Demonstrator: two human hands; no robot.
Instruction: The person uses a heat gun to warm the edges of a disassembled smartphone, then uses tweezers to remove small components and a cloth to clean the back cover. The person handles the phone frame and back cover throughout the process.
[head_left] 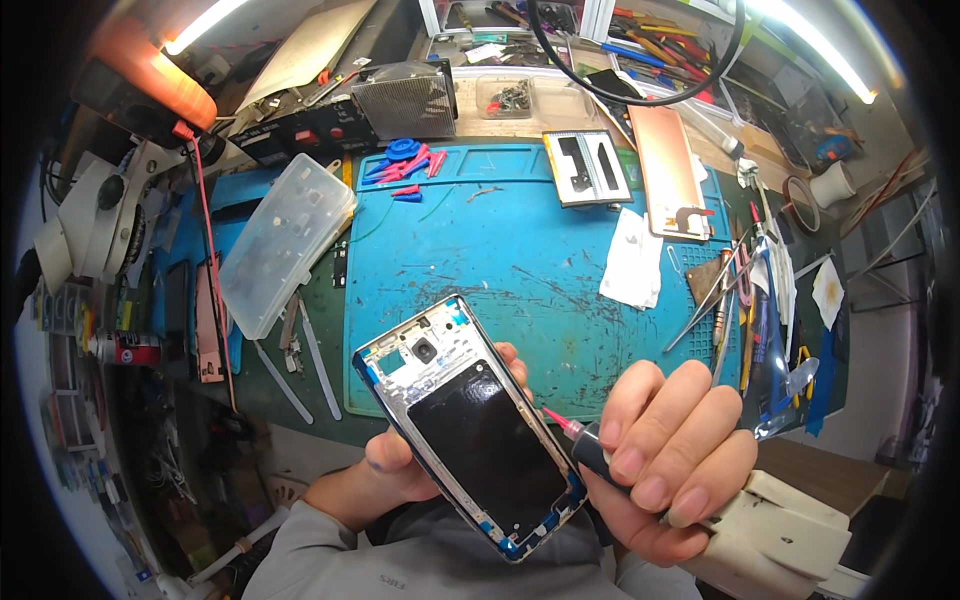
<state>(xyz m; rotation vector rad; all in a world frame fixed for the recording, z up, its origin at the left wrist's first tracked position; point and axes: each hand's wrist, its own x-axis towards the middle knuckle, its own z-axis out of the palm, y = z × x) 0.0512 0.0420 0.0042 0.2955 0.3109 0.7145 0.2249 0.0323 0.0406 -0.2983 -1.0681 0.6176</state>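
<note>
A smartphone body [478, 430] with its back cover off is tilted in my left hand [402, 468]. Its thumb presses the left edge and its fingertips show past the right edge. A camera lens, bare silvery metal, a large black panel and bits of blue film are visible on the phone. My right hand [680, 455] is wrapped round a dark glue syringe [592, 452] with a pink needle tip. The tip is close beside the phone's right edge; whether it touches cannot be told.
A scratched blue work mat [460, 240] spreads ahead. On it lie pink-and-blue dispensing tips [405, 170], a white tissue [632, 260] and a copper-coloured panel [670, 170]. A clear plastic case [290, 245] is left, tweezers [320, 360] nearer. Several tools crowd the right. Below my right wrist is a beige object [785, 535].
</note>
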